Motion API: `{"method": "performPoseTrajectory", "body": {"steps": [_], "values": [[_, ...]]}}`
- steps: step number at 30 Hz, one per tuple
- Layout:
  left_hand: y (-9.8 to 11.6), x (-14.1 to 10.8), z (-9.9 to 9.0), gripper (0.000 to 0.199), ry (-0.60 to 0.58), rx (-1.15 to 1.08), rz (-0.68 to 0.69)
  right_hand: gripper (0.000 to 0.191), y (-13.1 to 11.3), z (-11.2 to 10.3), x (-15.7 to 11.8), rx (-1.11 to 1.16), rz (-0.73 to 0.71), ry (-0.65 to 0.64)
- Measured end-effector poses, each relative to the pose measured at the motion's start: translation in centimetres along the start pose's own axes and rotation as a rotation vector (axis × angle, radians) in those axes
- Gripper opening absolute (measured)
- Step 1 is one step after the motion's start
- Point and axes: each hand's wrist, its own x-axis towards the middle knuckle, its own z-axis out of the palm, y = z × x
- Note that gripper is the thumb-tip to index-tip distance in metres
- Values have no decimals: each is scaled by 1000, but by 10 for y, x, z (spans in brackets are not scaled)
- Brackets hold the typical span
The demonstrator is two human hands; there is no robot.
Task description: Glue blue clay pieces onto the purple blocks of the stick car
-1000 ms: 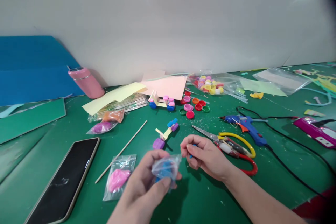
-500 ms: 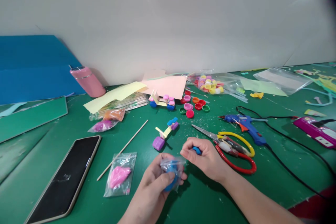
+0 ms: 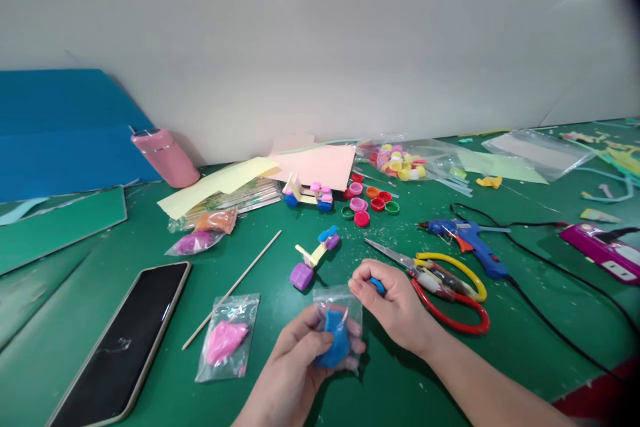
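In the left hand (image 3: 300, 359) sits one bag (image 3: 332, 297).

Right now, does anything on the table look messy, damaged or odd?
Mildly: white specks litter the table around the caps and scissors, like loose debris. The scissors also look mismatched, one handle red, the other yellow.

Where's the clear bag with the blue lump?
Head view, lower centre: the clear bag is in the left hand, just beside the right hand.
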Motion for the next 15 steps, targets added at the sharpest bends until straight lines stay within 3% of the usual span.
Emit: {"method": "performPoseTrajectory", "body": {"steps": [4,10,15], "values": [[3,-3,2,23,68,179,129,20,-1,-3,2,-14,-33,-61],[7,-2,3,16,290,376,294,24,-3,-6,2,-3,-54,-75],[5,-2,-1,13,302,482,353,16,-5,-4,-1,41,-27,-105]]}}
